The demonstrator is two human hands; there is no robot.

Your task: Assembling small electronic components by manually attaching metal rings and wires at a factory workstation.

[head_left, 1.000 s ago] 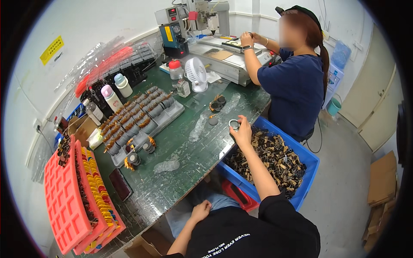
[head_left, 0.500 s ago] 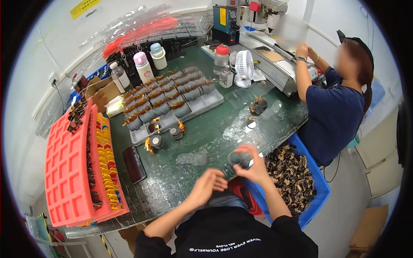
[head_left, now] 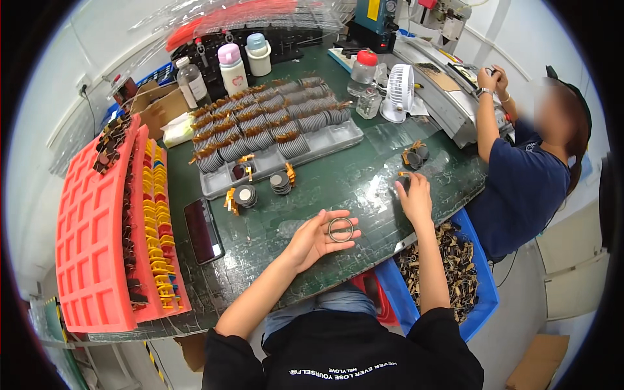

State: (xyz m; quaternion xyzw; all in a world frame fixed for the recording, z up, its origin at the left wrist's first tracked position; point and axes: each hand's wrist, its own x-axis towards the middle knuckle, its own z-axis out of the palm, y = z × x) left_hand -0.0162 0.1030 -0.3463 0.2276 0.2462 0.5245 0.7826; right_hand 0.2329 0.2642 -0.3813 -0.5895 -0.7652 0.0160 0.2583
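Green table [head_left: 351,185] fills the frame's centre. Advisable: hold the left hand [head_left: 314,242] level; the right hand [head_left: 418,199] should contact edges only. Left grip, lower centre: palm-up, fingers spread, thin ring [head_left: 329,231] lying across them, unclamped. Right grip, right of centre: partly curled, fingertips at a dark disc [head_left: 404,182]; whether it is grasped cannot be told.

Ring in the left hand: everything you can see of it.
The ring is thin and round with an open centre, through which the fingers show. It is greyish and looks like metal, with no break visible in its rim. It lies flat-on across the fingers of the open left hand, above the green tabletop near its front edge. Nothing else visibly touches it. Any fine surface detail is too small to make out.
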